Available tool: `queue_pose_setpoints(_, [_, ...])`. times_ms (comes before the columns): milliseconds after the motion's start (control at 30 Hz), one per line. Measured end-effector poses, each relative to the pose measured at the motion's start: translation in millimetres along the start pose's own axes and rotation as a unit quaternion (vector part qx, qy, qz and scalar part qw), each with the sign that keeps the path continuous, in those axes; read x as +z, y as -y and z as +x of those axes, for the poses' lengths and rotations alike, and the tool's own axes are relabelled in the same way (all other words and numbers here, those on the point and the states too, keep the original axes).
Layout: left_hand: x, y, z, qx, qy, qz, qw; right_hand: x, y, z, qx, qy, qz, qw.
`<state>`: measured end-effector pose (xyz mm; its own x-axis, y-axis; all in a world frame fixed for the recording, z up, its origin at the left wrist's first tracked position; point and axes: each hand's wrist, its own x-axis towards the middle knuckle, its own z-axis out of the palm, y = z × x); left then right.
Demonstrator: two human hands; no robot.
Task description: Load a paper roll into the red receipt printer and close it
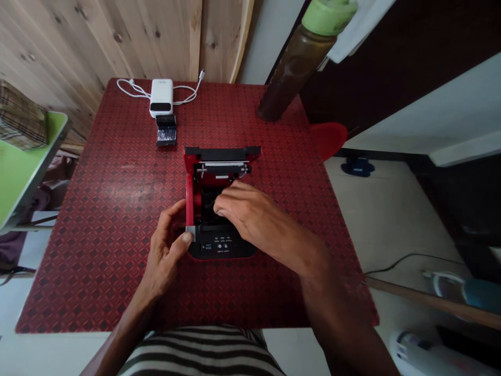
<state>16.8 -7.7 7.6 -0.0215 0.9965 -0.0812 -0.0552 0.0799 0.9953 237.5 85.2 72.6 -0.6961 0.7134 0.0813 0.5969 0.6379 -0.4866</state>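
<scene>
A small red and black printer (223, 250), apparently a thermal one, sits on the table with its lid (223, 154) raised. A roller (224, 169) shows on the lid's inner side. My left hand (166, 243) grips the printer's left side, its thumb on the grey front corner and its fingers along the red wall. My right hand (245, 206) reaches over the right side into the dark open compartment (207, 201). Its fingers are curled together, and whatever they hold is hidden.
Behind the printer on the red patterned table (117, 235) lie a white power bank (162, 94) with a cable and a small black folded object (166, 130). A brown bottle with a green cap (293, 62) stands at the back right. A green table (19, 167) is at left.
</scene>
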Motion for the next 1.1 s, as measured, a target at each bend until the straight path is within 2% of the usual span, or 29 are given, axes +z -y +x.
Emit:
queue_pose_setpoints(133, [-6.8, -12.7, 4.1, -0.039, 0.006, 0.021, 0.999, 0.8, 11.1, -14.8, -0.003, -0.114, 0.003, 0.993])
queue_pose_setpoints(233, [-10.8, -18.0, 25.5, -0.019, -0.027, 0.068, 0.997, 10.8, 21.8, -29.0, -0.013, -0.19, 0.025, 0.981])
queue_pose_setpoints(367, [-5.6, -22.1, 73.1, 0.081, -0.065, 0.058, 0.993, 28.3, 35.5, -42.3, 0.004, -0.218, -0.019, 0.976])
queue_pose_setpoints(433, [0.9, -25.7, 92.1, 0.101, -0.021, 0.022, 0.994, 33.5, 40.9, -46.2, 0.008, -0.233, -0.05, 0.971])
queue_pose_setpoints(533, [9.6, -32.8, 102.7, 0.112, -0.015, 0.019, 0.993, 37.1, 46.4, -50.1, 0.003, -0.266, -0.089, 0.96])
queue_pose_setpoints(633, [12.4, -38.7, 95.1, 0.113, -0.05, 0.025, 0.992, 40.7, 48.4, -52.7, 0.007, -0.278, -0.124, 0.953])
queue_pose_setpoints(700, [10.8, -39.6, 84.3, 0.109, -0.053, 0.02, 0.992, 44.3, 48.5, -54.2, 0.008, -0.278, -0.141, 0.95])
queue_pose_setpoints(833, [4.0, -30.9, 58.0, 0.061, -0.044, 0.005, 0.997, 50.5, 49.5, -57.0, 0.007, -0.293, -0.162, 0.942])
queue_pose_setpoints(900, [1.2, -24.0, 46.8, 0.023, -0.017, -0.013, 1.0, 51.0, 50.4, -57.9, 0.016, -0.312, -0.18, 0.933])
queue_pose_setpoints(967, [-0.2, -18.8, 39.5, 0.015, -0.004, -0.014, 1.0, 50.1, 50.6, -58.1, 0.031, -0.313, -0.189, 0.93])
queue_pose_setpoints(1100, [-0.3, -16.0, 36.4, 0.022, -0.006, 0.004, 1.0, 48.2, 48.1, -56.6, 0.038, -0.29, -0.148, 0.945])
